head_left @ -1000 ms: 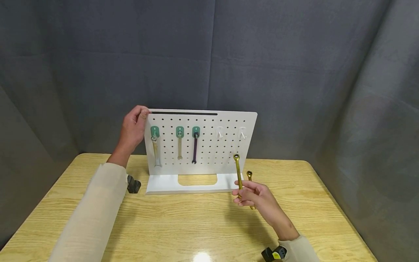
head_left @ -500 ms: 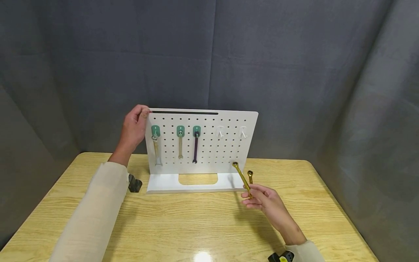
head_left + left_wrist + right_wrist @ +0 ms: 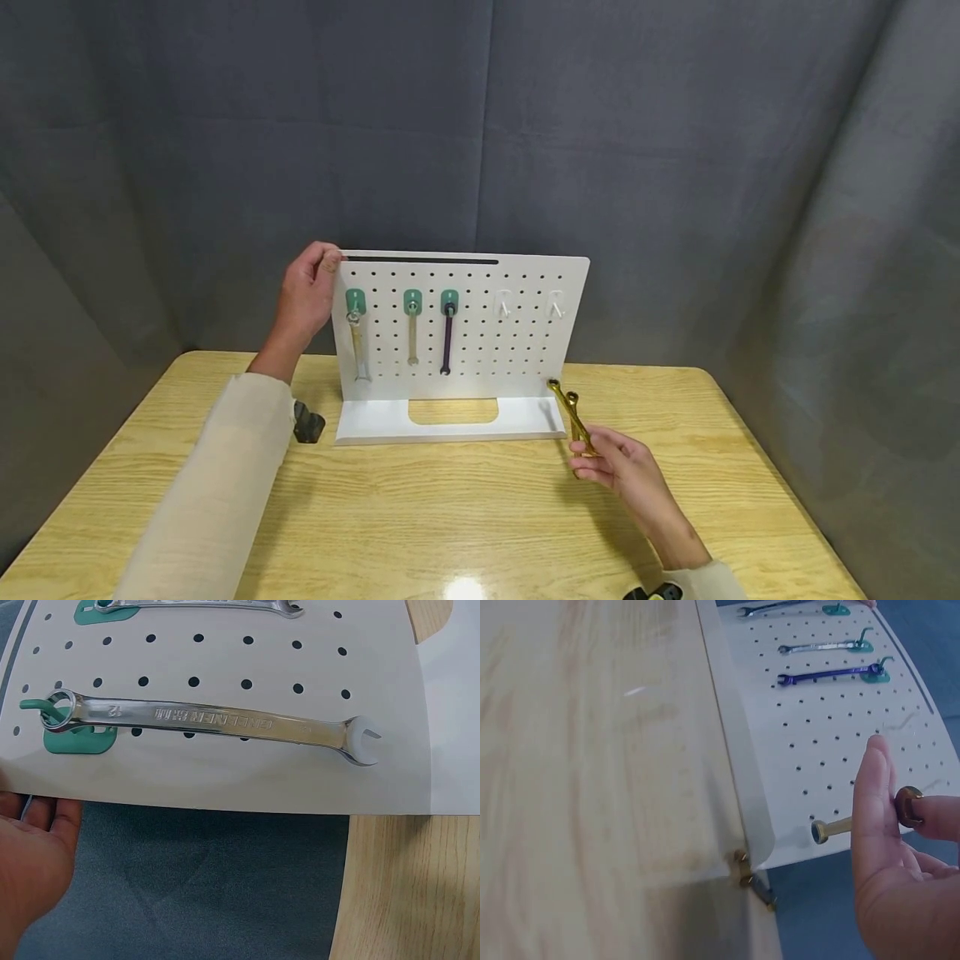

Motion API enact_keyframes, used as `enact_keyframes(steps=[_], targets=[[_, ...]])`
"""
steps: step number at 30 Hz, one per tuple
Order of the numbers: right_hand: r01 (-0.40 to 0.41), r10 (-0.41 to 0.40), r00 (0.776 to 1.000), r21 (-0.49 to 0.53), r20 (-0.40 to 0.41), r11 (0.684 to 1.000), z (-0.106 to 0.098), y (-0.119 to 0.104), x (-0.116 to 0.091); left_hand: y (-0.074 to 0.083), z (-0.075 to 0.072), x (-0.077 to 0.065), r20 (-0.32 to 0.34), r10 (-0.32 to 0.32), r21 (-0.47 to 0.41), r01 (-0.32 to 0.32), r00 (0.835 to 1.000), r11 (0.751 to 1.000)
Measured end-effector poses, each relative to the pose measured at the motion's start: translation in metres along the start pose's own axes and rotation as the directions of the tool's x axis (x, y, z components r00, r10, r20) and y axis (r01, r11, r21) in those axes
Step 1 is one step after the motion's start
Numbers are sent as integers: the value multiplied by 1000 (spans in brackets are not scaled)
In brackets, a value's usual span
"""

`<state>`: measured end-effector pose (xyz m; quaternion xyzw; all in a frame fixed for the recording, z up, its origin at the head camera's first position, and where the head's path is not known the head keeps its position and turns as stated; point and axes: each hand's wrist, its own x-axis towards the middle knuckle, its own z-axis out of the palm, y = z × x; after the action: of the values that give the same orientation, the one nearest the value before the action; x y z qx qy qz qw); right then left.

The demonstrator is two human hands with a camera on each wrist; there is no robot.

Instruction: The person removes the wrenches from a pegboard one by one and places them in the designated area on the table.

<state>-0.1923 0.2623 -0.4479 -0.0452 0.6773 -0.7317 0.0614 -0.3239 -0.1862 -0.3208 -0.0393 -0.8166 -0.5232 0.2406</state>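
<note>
My left hand (image 3: 303, 292) grips the upper left corner of the white pegboard (image 3: 480, 354), its thumb on the front. In the right hand (image 3: 633, 479) a gold combination wrench (image 3: 567, 407) is pinched, ring end pointing toward the board's lower right corner. Behind it a second gold wrench (image 3: 762, 891) lies on the table beside the board's base, partly hidden in the head view. On green hooks hang a large silver wrench (image 3: 217, 720), a smaller silver wrench (image 3: 412, 335) and a purple wrench (image 3: 447, 340).
Two clear hooks (image 3: 504, 305) on the right side of the board carry no wrench. The board's base (image 3: 375, 421) rests on the wooden table (image 3: 420, 517). Grey curtains (image 3: 420, 125) hang behind and at the sides.
The right hand has moved right and lower in the head view with its gold wrench, which has tilted from nearly upright to leaning left. My left hand stays on the board's corner.
</note>
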Motion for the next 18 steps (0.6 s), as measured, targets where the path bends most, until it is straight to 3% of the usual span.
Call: enact_keyframes(steps=[10, 18], targets=[[29, -31, 991, -23, -134, 999, -18, 11, 0, 1, 0, -1, 9, -10, -3, 10, 1000, 1000], [31, -40, 992, -72, -123, 997, -23, 9, 0, 2, 1, -1, 1, -12, -6, 12, 1000, 1000]])
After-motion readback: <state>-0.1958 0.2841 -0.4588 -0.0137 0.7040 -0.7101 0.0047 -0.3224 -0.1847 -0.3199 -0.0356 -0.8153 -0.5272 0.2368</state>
